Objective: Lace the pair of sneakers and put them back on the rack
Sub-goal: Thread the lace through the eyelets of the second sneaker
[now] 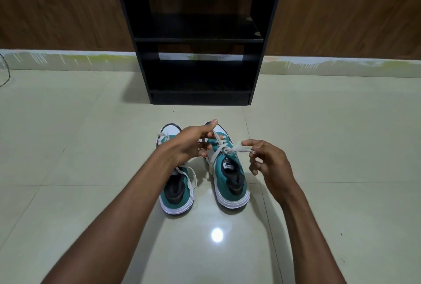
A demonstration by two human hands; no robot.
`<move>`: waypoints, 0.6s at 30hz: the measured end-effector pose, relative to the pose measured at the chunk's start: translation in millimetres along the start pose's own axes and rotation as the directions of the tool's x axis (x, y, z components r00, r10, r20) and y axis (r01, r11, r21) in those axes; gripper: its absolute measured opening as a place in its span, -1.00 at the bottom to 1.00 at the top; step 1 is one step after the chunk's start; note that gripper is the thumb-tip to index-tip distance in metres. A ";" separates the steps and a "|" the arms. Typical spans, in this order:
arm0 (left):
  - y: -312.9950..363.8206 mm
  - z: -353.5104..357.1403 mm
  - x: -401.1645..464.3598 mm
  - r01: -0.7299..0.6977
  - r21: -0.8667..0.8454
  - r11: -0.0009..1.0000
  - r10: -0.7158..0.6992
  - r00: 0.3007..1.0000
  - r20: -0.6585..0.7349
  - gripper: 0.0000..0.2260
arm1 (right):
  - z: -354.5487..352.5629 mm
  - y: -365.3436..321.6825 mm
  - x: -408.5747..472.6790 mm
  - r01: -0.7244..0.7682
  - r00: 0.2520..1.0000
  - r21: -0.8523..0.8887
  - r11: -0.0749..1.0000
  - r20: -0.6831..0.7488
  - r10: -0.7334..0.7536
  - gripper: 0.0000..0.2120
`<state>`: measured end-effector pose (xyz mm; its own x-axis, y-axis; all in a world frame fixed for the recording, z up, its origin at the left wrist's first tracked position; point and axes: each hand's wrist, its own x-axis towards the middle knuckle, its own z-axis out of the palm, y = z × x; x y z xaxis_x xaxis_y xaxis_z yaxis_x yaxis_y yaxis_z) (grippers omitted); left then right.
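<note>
Two teal and white sneakers stand side by side on the tiled floor, toes pointing away from me. Over the right sneaker (230,176) my left hand (193,144) pinches one end of its white lace (227,150) near the upper eyelets. My right hand (268,160) pinches the other end, pulled out to the right. The lace ends cross over the tongue. The left sneaker (176,192) lies partly under my left wrist, its loose lace draped over its side. The black rack (198,40) stands beyond the shoes against the wall.
The rack has two open shelves, both bare. A wooden wall panel (68,10) and a pale skirting run behind it. A dark cable (5,74) lies at the far left. Glossy floor tiles (330,135) surround the shoes.
</note>
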<state>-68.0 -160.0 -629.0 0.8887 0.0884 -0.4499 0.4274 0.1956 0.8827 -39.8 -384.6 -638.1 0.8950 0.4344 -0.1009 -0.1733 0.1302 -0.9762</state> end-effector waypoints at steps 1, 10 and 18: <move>-4.0 5.0 1.3 0.008 -0.109 0.994 -0.007 1.000 0.013 -0.62 | 4.3 2.9 0.0 -0.016 1.000 0.087 0.996 0.022 0.014 -0.71; -24.6 20.0 11.9 -0.126 -0.364 0.923 0.109 0.992 -0.068 -0.74 | 22.2 5.5 4.9 -0.149 0.982 -0.042 0.988 0.113 0.153 -0.79; -23.4 24.5 27.5 -0.251 -0.017 0.968 0.209 0.840 -0.500 -0.65 | 27.7 4.0 3.3 -0.156 0.985 -0.512 0.845 -0.013 0.174 -0.73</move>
<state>-49.4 -186.1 -658.7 0.7532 0.6035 -0.2617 0.1878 0.1841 0.9648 -48.9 -357.9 -637.0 0.8567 0.4387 -0.2713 -0.0754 -0.4137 -0.9073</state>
